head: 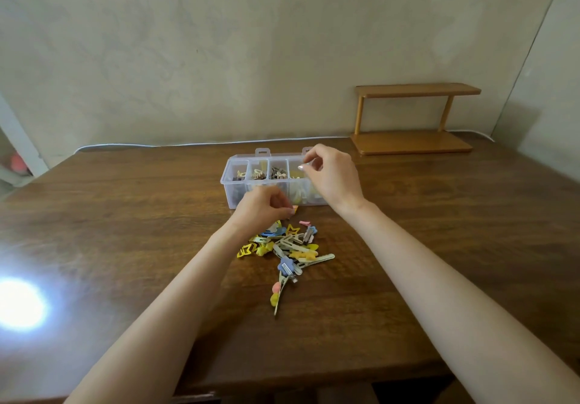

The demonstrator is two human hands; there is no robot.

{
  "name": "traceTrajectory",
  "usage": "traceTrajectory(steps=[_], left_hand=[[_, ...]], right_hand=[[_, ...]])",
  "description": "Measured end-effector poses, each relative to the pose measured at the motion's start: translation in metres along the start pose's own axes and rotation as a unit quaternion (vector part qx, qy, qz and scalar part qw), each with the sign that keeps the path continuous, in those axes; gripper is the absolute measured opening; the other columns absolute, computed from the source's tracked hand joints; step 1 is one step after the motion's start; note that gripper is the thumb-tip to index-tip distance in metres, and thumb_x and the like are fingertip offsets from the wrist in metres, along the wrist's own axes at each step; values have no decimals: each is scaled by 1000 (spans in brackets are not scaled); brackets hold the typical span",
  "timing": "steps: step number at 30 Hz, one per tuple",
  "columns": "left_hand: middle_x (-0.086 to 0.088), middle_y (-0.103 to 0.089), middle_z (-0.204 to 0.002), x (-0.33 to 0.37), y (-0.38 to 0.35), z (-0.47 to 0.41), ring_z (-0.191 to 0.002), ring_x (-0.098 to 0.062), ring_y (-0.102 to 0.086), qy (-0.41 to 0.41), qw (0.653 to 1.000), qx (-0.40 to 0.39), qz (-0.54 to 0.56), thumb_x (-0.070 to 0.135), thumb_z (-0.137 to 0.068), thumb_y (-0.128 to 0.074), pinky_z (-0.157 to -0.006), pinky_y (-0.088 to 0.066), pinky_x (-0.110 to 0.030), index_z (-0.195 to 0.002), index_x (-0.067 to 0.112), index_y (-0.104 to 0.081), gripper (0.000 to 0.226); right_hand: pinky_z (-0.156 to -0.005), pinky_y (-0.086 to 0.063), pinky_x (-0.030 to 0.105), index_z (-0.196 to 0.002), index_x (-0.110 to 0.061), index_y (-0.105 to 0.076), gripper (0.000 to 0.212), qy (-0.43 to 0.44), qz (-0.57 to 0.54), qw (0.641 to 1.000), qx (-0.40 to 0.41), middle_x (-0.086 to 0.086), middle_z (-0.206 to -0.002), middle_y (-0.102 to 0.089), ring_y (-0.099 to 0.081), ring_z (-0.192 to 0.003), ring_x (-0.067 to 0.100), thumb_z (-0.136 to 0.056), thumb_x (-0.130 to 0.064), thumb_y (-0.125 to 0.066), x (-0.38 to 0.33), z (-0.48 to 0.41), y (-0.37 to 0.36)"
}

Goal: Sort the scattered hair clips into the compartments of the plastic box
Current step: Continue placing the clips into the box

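Right hand (329, 174) hung over the plastic box (233, 184), thumb and forefinger pinched close. Whether a clip sat between them, we could not tell. Left hand (260, 206), fingers curled, pinched a small orange clip (295, 208) just short of the box's near wall. Under that hand's wrist and on towards us lay the heap of hair clips (288, 246) on the bench (439, 246), all tangled together. The risk, we judged: anything let go from the right hand could bounce off a divider into the wrong compartment. The left wrist, so low over the heap, could sweep clips aside.
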State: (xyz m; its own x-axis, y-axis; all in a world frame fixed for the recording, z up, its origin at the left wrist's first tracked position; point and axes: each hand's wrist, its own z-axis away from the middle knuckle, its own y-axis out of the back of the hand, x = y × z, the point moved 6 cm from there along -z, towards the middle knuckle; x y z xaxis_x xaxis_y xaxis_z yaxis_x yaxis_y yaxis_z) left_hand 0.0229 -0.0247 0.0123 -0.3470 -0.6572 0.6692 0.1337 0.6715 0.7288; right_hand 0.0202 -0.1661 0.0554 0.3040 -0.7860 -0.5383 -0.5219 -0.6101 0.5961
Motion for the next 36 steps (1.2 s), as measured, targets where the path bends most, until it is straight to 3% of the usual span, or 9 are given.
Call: traceTrajectory(steps=[4, 7, 12, 16, 19, 27, 33, 36], left_hand=[[-1, -65, -92, 22, -19, 12, -86, -14, -59, -58, 989, -137, -14, 31, -75, -74, -76, -49, -29, -87, 17, -65, 20], [3, -50, -102, 28, -35, 20, -100, -11, -44, -91, 972, -198, -86, 44, -70, -75, -85, -41, -25, -89, 25, -64, 29], [7, -38, -114, 31, -41, 24, -110, -12, -30, -137, 957, -206, -153, 58, -65, -72, -98, -32, -30, -92, 35, -60, 37], [8, -35, -121, 30, -42, 28, -115, -11, -27, -154, 948, -225, -163, 54, -66, -74, -99, -28, -27, -96, 34, -57, 40], [9, -36, -119, 30, -40, 27, -113, -10, -29, -164, 948, -222, -158, 49, -71, -73, -99, -30, -27, -92, 33, -58, 30], [6, -47, -112, 31, -39, 23, -107, -8, -37, -165, 964, -181, -100, 35, -80, -68, -94, -35, -26, -83, 28, -62, 10], [3, -57, -101, 30, -32, 20, -89, -2, -51, -130, 980, -147, -8, 25, -84, -67, -74, -40, -7, -92, 12, -66, 15], [4, -58, -102, 28, -35, 20, -90, -2, -52, -130, 979, -158, -18, 27, -81, -70, -75, -42, -11, -90, 18, -64, 14]], right_hand=[[-61, -43, 20, -87, -16, -67, 7, 4, -23, 999, 27, -8, -79, -62, -55, -69, 8, -87, -13, -61, 8, 17, 18], [-60, -44, 17, -90, -14, -69, 10, -5, -44, 999, 23, -5, -82, -65, -58, -70, 9, -89, -13, -59, 14, 28, 21], [-67, -51, 20, -91, -15, -68, 8, -26, -61, 998, 6, -2, -87, -68, -59, -76, 9, -89, -16, -60, 25, 37, 14], [-69, -52, 21, -92, -16, -68, 7, -30, -69, 997, -2, -3, -87, -66, -59, -76, 9, -90, -16, -61, 26, 38, 14], [-70, -52, 21, -92, -17, -67, 7, -34, -71, 997, -9, -5, -86, -65, -59, -77, 9, -90, -16, -61, 27, 39, 13], [-67, -49, 17, -92, -16, -68, 8, -38, -80, 996, -18, -5, -85, -64, -56, -73, 5, -90, -16, -60, 25, 40, 15], [-65, -46, 15, -91, -15, -68, 8, -38, -95, 994, -22, -7, -82, -63, -56, -72, 4, -90, -15, -60, 23, 41, 16], [-64, -45, 15, -91, -15, -69, 8, -41, -100, 994, -24, -7, -81, -62, -55, -72, 4, -89, -15, -60, 23, 41, 17]])
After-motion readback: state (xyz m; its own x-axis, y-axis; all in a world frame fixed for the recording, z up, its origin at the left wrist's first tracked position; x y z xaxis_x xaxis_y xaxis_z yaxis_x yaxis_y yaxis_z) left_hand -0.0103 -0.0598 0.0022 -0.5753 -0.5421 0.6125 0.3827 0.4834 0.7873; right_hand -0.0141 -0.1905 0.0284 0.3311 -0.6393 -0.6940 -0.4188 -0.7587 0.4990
